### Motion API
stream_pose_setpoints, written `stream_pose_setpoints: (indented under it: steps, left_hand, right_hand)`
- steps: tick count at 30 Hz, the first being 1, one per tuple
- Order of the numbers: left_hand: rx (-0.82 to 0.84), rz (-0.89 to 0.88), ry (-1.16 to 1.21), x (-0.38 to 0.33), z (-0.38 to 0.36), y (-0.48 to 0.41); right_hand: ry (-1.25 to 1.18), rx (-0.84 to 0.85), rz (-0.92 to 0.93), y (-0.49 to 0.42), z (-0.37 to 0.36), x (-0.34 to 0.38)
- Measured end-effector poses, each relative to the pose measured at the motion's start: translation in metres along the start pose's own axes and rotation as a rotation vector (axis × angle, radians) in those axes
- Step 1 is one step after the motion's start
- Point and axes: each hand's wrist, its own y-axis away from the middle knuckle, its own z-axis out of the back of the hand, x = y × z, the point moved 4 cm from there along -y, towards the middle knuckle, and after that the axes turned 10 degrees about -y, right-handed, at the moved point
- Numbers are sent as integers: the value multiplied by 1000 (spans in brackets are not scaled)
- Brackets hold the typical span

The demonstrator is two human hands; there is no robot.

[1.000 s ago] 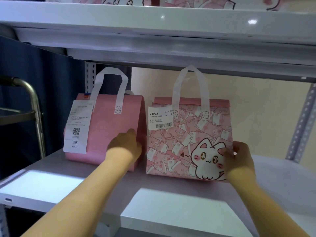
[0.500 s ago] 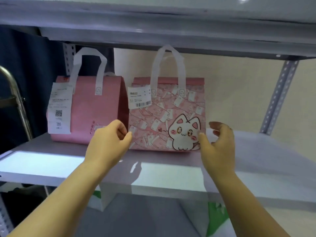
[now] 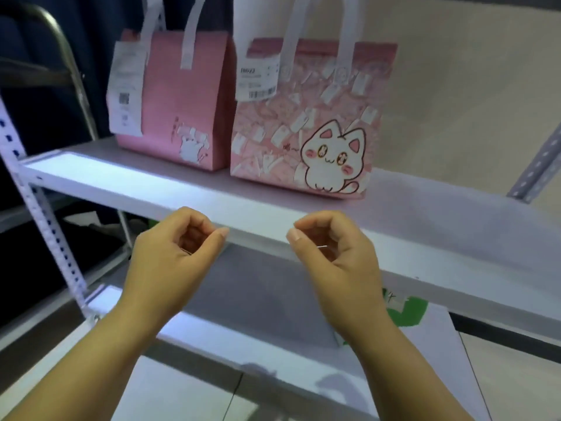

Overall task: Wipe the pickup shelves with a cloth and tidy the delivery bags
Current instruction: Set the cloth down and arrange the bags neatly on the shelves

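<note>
Two pink delivery bags stand side by side on the white shelf point(image 3: 145, 192). The plain pink bag point(image 3: 185, 95) on the left carries a long receipt; the cat-print bag point(image 3: 306, 129) beside it has a barcode label. My left hand point(image 3: 170, 262) and my right hand point(image 3: 337, 262) hover in front of the shelf's front edge, below the bags and apart from them. Both hands have loosely curled fingers and hold nothing. No cloth is in view.
A lower shelf point(image 3: 258, 302) lies under my hands, with a green and white bag point(image 3: 406, 311) at its right. Perforated uprights stand at the left point(image 3: 45, 214) and right point(image 3: 540, 168). A metal rail point(image 3: 73, 65) curves at the far left.
Both hands have let go of the bags and drawn back toward me, down to the shelf's front edge. The view has tilted down, showing the lower shelf.
</note>
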Motion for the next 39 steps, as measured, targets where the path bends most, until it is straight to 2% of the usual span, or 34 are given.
stream_pose_setpoints:
  steps: [6,11,16,20,25,30,32,35,39]
  left_hand:
    - [66,125,-174,41,0,49]
    - [216,218,-295,97,2,55]
    - [310,253,-310,171,-10,51]
    - [416,212,-339,229,-27,37]
    - [460,174,-299,296,-36,13]
    - [442,167,-314,354,-43,-22]
    - [417,155,-323,374,-44,-38]
    - [355,193,-206,402,-45,-60]
    - [241,177,-131,424,-47,-85]
  right_hand:
    - [-28,333,-163,35,-34,-34]
    - [43,426,-271,54,-66,-81]
    - [113,355,-398,61,-107,-147]
    - [173,248,-457,55,-138,-200]
    - [230,125,-522,46,-170,-255]
    - [455,38,-490,33,-199,-299]
    - [480,-47,-467,23,-212,-316]
    - [461,-172,-451,1,-235,-344]
    - [533,-209,-400,-34,-258,-367]
